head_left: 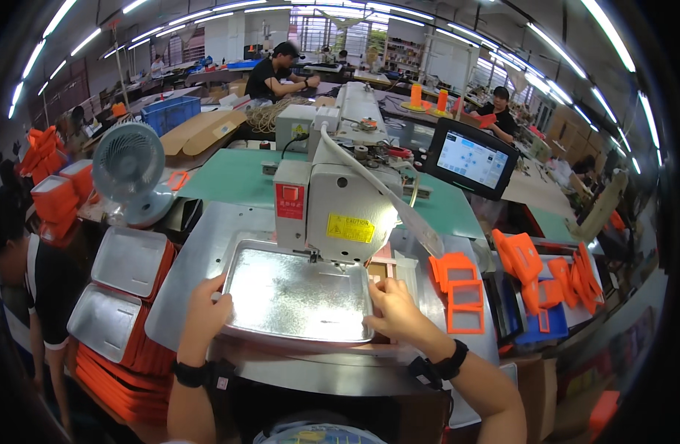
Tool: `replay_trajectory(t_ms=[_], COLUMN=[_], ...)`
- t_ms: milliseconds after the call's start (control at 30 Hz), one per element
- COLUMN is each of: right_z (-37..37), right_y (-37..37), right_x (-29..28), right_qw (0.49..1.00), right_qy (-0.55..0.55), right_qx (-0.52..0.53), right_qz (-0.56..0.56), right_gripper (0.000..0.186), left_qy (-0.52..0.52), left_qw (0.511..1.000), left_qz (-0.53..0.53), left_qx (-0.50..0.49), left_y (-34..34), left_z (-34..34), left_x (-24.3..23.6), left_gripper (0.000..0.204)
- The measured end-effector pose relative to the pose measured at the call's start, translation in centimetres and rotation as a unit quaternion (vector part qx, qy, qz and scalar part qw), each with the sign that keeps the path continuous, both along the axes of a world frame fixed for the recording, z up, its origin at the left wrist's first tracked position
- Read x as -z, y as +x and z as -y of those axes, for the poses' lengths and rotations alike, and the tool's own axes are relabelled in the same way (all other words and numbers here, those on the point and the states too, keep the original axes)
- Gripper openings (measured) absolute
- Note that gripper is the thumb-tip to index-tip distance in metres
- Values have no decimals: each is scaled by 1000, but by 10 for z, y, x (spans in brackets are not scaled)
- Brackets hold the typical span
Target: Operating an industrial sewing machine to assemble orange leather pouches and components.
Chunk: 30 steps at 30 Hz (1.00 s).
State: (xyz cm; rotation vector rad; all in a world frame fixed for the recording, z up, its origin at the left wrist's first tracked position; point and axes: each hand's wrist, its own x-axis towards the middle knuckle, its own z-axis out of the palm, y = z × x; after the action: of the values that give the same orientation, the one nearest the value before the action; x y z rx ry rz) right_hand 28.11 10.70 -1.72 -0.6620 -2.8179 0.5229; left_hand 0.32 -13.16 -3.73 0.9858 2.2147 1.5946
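Observation:
A shallow rectangular silver-lined panel (295,296) with a raised rim lies flat on the metal bed of a sewing machine (354,177). Its far edge is beneath the machine's needle area. My left hand (209,305) pinches the panel's left edge, thumb and fingers closed on it. On the opposite side, my right hand (399,311) has its bent fingers closed at the panel's right edge. Both wrists wear black bands. Just beyond my right hand, part of a reddish frame (382,270) shows on the bed.
Stacked orange pieces with silver linings (133,259) stand at left, below a grey fan (129,166). Orange frames (465,303) lie at right beside a blue tray (543,329). A screen (469,159) stands behind them. One person (48,288) is close at left; others work farther back.

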Motion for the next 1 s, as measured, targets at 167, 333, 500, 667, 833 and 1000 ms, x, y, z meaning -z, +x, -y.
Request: replay_trajectory(t_ms=[167, 333, 500, 667, 833, 1000], right_z=[-10, -6, 36, 55, 66, 70], right_y=[-15, -35, -40, -53, -61, -43], right_x=[18, -5, -6, -13, -12, -20], right_qw=[999, 945, 929, 977, 974, 941], right_qy=[-33, -322, -315, -83, -21, -194], right_qx=[-19, -46, -179, -86, -203, -259], right_qz=[-27, 15, -78, -175, -96, -102], right_gripper=[46, 37, 45, 46, 39, 15], left_qy=[270, 283, 199, 250, 424, 529], left_qw=[945, 924, 932, 838, 731, 722], left_qz=[178, 213, 291, 463, 498, 443], left_qx=[41, 144, 86, -148, -192, -57], left_y=[76, 128, 109, 68, 57, 75], left_z=[23, -2, 17, 79, 115, 87], left_x=[-35, -47, -31, -7, 9, -16], left_gripper=[75, 67, 33, 14, 9, 22])
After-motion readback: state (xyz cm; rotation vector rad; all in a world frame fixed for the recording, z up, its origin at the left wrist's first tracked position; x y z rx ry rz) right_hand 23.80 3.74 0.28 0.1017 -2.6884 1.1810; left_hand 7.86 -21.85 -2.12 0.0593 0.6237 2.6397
